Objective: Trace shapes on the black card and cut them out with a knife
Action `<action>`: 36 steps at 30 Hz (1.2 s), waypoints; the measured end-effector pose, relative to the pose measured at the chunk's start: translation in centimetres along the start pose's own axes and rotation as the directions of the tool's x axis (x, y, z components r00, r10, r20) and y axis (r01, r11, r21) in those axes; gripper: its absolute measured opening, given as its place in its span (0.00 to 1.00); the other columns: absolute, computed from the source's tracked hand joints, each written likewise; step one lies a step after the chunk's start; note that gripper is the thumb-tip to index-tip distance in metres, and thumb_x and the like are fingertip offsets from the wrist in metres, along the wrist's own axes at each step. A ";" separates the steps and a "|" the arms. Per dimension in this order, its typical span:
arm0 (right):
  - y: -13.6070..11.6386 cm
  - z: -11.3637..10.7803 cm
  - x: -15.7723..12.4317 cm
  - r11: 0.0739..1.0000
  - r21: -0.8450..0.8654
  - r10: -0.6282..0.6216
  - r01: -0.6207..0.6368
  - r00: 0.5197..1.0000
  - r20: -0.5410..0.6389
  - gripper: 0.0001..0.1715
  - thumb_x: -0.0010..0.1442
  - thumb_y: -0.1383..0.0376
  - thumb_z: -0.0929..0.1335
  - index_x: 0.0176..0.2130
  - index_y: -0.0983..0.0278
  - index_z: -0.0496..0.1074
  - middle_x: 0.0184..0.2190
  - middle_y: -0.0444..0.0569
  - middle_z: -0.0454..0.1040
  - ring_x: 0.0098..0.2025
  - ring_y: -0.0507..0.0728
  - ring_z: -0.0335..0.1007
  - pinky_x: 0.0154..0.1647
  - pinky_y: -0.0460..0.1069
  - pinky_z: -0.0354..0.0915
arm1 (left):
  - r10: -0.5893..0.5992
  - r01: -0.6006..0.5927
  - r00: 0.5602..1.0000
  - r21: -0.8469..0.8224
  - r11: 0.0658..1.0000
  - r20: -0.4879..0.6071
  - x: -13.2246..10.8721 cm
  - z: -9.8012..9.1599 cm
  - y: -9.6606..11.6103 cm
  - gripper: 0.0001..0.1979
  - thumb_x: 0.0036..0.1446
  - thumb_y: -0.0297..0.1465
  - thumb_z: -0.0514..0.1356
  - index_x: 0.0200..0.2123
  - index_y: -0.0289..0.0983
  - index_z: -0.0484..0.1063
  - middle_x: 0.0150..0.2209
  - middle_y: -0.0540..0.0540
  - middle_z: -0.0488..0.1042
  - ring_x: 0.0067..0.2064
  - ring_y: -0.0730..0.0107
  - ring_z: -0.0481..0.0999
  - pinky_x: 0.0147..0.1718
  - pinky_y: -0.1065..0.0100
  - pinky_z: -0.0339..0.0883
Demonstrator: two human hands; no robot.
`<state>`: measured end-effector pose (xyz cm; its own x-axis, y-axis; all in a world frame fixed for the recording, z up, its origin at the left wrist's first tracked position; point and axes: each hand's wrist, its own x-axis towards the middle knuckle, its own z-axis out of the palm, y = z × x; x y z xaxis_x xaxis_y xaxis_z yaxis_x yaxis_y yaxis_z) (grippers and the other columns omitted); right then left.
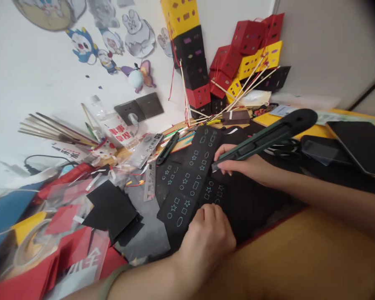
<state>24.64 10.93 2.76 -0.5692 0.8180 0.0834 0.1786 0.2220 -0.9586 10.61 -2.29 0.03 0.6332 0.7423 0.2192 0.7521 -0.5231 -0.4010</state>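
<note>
A black paper sheet (187, 183) marked with pale blue stars, ovals and squares lies on a dark mat (256, 204). My right hand (240, 164) is closed round a dark green utility knife (268, 135), whose tip rests on the sheet near its right edge. My left hand (208, 239) is curled, knuckles up, and presses down on the sheet's near corner.
Red, yellow and black paper boxes (237, 62) with thin wooden sticks (237, 98) are stacked at the back. Loose red and black paper scraps (90, 225), a plastic bottle (112, 125) and a ruler (150, 181) lie left. A phone (321, 150) and tablet (362, 143) sit right.
</note>
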 end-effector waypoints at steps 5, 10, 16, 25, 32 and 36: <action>1.8 -0.9 -1.7 0.977 -0.207 0.031 -0.050 0.995 -0.096 0.05 0.52 0.66 0.66 0.32 0.62 0.65 0.22 0.40 0.67 0.24 0.50 0.63 0.25 0.46 0.59 | -0.004 0.051 0.986 -0.277 0.960 0.168 0.5 0.1 -3.4 0.06 0.55 0.21 0.53 0.30 0.34 0.68 0.34 0.44 0.71 0.34 0.63 0.71 0.24 0.67 0.70; 2.2 -0.3 -2.6 0.955 -0.287 0.073 -0.068 0.997 0.005 0.06 0.53 0.64 0.65 0.34 0.61 0.65 0.22 0.39 0.66 0.22 0.50 0.61 0.21 0.45 0.57 | 0.093 -0.024 0.985 -0.424 0.905 0.143 0.9 0.7 -6.0 0.05 0.61 0.29 0.53 0.36 0.35 0.66 0.54 0.44 0.65 0.42 0.66 0.70 0.36 0.66 0.71; 2.9 0.0 -2.6 0.928 -0.371 0.020 -0.020 1.000 -0.005 0.05 0.52 0.64 0.65 0.33 0.60 0.65 0.26 0.42 0.69 0.27 0.52 0.63 0.24 0.46 0.58 | 0.123 -0.054 0.984 -0.441 0.896 0.131 1.0 1.3 -6.4 0.05 0.60 0.32 0.54 0.38 0.36 0.64 0.51 0.49 0.69 0.40 0.66 0.69 0.29 0.69 0.69; 3.2 0.0 -2.8 0.914 -0.405 0.011 -0.010 1.000 0.001 0.05 0.52 0.63 0.65 0.33 0.60 0.66 0.27 0.42 0.71 0.27 0.52 0.65 0.24 0.46 0.59 | 0.127 -0.062 0.984 -0.435 0.898 0.121 1.0 1.5 -6.3 0.06 0.60 0.31 0.55 0.39 0.35 0.65 0.50 0.48 0.70 0.39 0.67 0.68 0.27 0.70 0.67; 3.3 0.3 -2.7 0.894 -0.449 0.008 -0.010 1.000 -0.007 0.05 0.52 0.62 0.66 0.32 0.60 0.66 0.26 0.42 0.70 0.26 0.51 0.64 0.23 0.45 0.59 | 0.131 -0.056 0.981 -0.433 0.900 0.146 1.1 1.5 -6.3 0.04 0.61 0.31 0.54 0.37 0.37 0.64 0.46 0.49 0.71 0.38 0.67 0.67 0.25 0.70 0.66; 3.4 0.4 -2.6 0.874 -0.486 -0.022 0.008 0.999 -0.023 0.05 0.51 0.64 0.66 0.31 0.60 0.65 0.26 0.42 0.70 0.26 0.51 0.64 0.22 0.45 0.58 | 0.137 -0.059 0.978 -0.423 0.904 0.157 1.0 1.4 -6.4 0.04 0.61 0.31 0.53 0.36 0.37 0.63 0.46 0.51 0.71 0.37 0.67 0.67 0.24 0.70 0.65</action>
<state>26.38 9.35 -0.79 -0.5540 0.8251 0.1107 0.5418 0.4583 -0.7046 6.22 2.40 1.58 0.6937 0.7200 0.0199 0.7201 -0.6938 0.0004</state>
